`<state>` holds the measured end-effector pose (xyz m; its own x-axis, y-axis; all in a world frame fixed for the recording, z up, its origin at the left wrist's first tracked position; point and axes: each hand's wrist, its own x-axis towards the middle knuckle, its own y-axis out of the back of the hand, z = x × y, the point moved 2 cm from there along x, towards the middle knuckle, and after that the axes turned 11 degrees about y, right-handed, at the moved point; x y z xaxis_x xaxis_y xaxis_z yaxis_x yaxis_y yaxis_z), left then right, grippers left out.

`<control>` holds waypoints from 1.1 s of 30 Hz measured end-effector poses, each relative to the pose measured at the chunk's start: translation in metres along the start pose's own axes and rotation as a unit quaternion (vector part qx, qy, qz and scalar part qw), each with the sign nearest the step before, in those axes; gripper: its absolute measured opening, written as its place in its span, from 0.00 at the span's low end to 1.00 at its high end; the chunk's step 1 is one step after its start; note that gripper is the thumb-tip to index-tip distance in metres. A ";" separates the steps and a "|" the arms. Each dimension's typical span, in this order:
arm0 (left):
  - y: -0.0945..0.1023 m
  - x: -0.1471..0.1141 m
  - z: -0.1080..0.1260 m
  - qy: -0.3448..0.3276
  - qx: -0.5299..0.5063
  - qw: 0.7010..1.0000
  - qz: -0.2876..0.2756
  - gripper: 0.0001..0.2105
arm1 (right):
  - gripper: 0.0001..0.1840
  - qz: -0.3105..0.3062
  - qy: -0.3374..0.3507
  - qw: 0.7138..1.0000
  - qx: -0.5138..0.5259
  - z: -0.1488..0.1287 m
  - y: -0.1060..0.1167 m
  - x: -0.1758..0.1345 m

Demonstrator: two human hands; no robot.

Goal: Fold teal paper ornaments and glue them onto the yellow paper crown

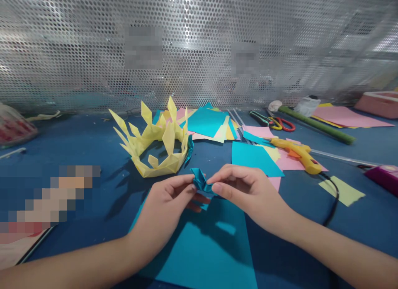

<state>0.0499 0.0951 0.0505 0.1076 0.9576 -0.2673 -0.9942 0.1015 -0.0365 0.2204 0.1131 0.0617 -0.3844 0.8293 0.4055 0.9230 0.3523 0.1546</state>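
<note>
Counter [77, 152]: blue
Sheet [205, 251]: teal, lying flat
Crown [161, 166]: yellow, beyond the sheet
Left grip [169, 197]: clamped on the left of the fold [200, 180]
Right grip [250, 189]: pinching its right end
Fold: teal, between both grips, above the sheet

We look through one camera worn on the person's head, from the near side of the blue table [77, 144], facing forward and tilted downward across it. We have the left hand [164, 202] and the right hand [255, 193] close in front of us, their forearms [71, 256] entering from the near left and near right, while at the far side our view meets a perforated metal screen [186, 52] spanning from left to right.
</note>
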 end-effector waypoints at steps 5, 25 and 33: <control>0.000 -0.001 0.002 -0.003 0.019 1.000 0.009 0.07 | 0.04 0.004 0.009 1.000 -0.001 -0.004 0.000 -0.002; 0.005 0.000 -0.002 -0.043 0.051 0.996 0.058 0.07 | 0.07 0.005 -0.054 0.997 0.051 0.000 0.001 0.000; 0.004 -0.003 -0.002 -0.043 0.050 0.997 0.046 0.05 | 0.06 0.022 -0.077 0.994 0.073 0.002 0.002 0.001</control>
<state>0.0455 0.0925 0.0488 0.0185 0.9833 -0.1811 -0.9960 0.0339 0.0823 0.2223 0.1154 0.0603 -0.3519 0.8978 0.2646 0.9313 0.3643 0.0023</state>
